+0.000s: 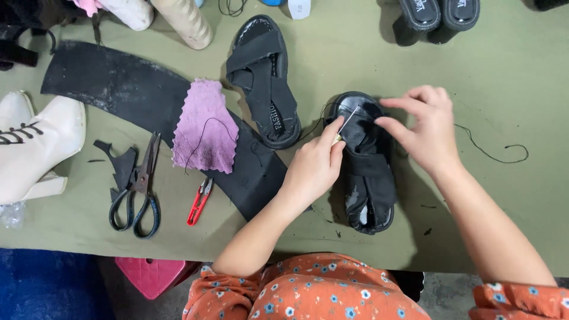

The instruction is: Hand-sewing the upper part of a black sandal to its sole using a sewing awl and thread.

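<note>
Black sandal [368, 172] lies under both hands: left hand [314, 166] pinches a needle [348, 121], right hand [424, 127] pinches thread.

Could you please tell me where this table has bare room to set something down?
The olive cloth table lies bare right of the right hand, crossed only by a loose black thread. A smaller patch sits below the black-handled scissors and red thread snips. The left half is crowded around the purple cloth.
</note>
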